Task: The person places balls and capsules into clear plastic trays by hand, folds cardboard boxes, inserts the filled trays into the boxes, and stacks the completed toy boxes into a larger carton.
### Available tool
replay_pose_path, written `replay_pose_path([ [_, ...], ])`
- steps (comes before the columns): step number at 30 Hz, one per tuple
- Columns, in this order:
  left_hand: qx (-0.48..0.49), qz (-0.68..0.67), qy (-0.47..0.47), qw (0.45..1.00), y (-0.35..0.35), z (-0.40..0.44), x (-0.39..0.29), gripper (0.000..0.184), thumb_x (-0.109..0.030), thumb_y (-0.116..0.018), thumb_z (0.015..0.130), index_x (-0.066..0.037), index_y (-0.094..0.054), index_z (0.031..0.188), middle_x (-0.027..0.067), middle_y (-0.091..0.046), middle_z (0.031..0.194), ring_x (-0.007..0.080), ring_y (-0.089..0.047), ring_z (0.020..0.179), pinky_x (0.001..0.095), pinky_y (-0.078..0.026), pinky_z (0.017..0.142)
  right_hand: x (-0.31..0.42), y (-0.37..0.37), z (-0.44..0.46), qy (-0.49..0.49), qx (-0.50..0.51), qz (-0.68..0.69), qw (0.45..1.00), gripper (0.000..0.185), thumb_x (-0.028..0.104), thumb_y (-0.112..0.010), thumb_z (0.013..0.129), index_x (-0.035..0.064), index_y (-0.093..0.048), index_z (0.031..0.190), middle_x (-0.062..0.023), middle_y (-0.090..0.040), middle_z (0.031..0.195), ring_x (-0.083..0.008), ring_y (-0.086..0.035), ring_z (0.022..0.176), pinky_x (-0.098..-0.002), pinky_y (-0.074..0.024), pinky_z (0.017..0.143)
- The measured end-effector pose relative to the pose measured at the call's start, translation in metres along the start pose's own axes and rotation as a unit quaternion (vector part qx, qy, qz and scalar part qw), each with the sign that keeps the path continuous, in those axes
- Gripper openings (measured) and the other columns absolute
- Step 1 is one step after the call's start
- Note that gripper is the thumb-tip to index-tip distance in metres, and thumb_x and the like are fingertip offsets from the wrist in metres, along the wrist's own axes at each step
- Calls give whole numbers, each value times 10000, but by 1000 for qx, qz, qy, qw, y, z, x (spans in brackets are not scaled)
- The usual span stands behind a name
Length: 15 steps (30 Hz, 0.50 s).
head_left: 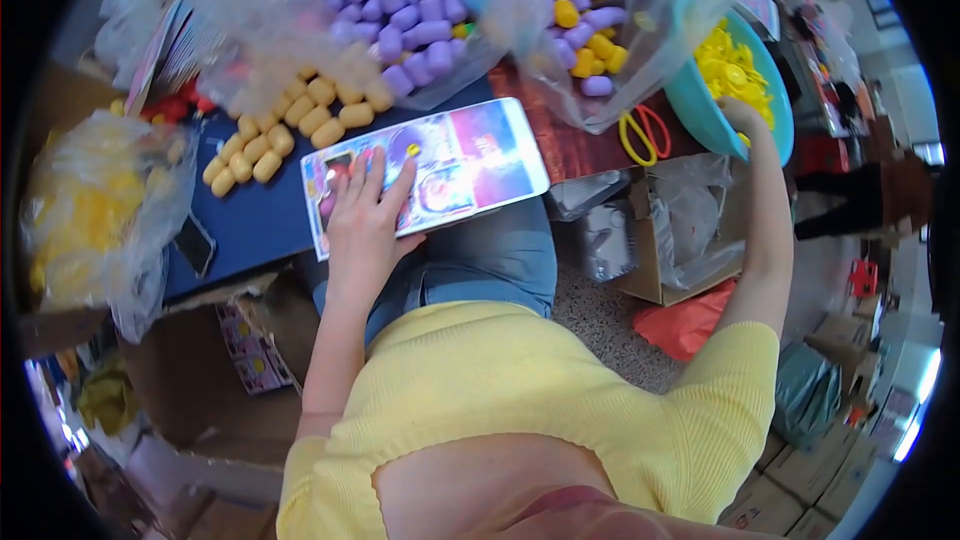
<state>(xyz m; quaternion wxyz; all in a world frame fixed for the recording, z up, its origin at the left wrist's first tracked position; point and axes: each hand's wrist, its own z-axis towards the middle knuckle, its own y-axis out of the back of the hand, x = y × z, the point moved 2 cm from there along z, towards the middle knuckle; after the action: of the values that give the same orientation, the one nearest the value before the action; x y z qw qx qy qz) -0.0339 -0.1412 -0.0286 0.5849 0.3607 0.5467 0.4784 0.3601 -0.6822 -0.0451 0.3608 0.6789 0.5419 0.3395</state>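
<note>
My left hand (372, 202) lies with its fingers spread on a flat printed card package (470, 162), which rests partly over my lap at the table edge. Near its left end the package shows a small cut-out with something pinkish in it. On the right, my right hand (742, 118) reaches over the near rim of a turquoise bowl (778, 130) that holds yellow plastic pieces (728, 65). Its fingertips are among the pieces, so what they hold, if anything, is hidden.
Purple capsules (405, 15) and purple-yellow capsules (590, 40) fill bags behind the package. Tan capsules (265, 145), a phone (194, 244) and a yellow-filled bag (90, 210) are left. Scissors (640, 136) lie beside the bowl. A box (665, 265) stands below; a person (870, 198) is far right.
</note>
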Motion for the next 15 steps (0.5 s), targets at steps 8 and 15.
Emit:
replay_pose_path([
  [8,-11,13,-3,1000,-2,-3,6,897,-136,-908,563,-184,-564,1390,150,-488,1486,349,-478,1366,431,-398,1113,-18,12,7,25,-169,8,985,267,187,-673,775,26,-734,980,-114,-696,898,-267,-654,776,-375,-559,698],
  [15,-7,-11,-32,999,-4,-5,8,850,-158,-895,607,-152,-549,1383,180,-505,1453,363,-443,1387,460,-365,1136,9,-10,-1,37,14,72,997,287,202,-638,808,-4,-723,988,-115,-700,879,-267,-659,780,-358,-554,718],
])
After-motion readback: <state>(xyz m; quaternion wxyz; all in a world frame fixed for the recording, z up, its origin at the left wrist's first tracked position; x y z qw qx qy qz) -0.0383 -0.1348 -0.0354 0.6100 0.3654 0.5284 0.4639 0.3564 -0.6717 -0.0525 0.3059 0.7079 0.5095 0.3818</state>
